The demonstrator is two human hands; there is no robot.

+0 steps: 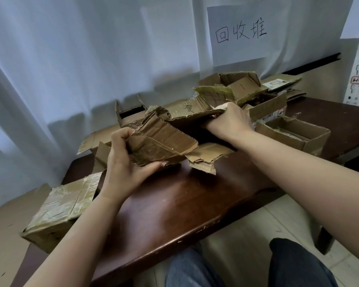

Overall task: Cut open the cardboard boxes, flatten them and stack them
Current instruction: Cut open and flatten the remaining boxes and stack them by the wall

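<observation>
1. The person is sitting at a dark wooden table [174,204] and holding a torn-open cardboard box [164,139] up off the tabletop with both hands.
2. The left hand [124,162] is gripping the box's near-left flap, with the fingers curling over the top edge and the thumb pressing underneath, so it's pinching that flap.
3. The right hand [228,121] is clamping the far right end of the same box, with the fingers tucking under the upper panel. Definitely holding on, not spread.
4. The box is looking pretty crumpled between the two hands, half opened out, with its corrugated edges showing.
5. Just under it a flattened scrap of cardboard [207,158] is lying on the table.
6. A taped-up closed box [62,208] is sitting at the near-left corner, partly hanging over the table edge.
7. An open-topped box [292,131] is standing on the right, just beside the right wrist.
8. Behind the hands a messy heap of opened boxes [236,88] is piling up, and flat pieces [282,83] are lying at the far right against the curtain.
9. A paper sign [238,34] with handwritten characters is hanging on the white curtain [91,48] above that heap.
</observation>
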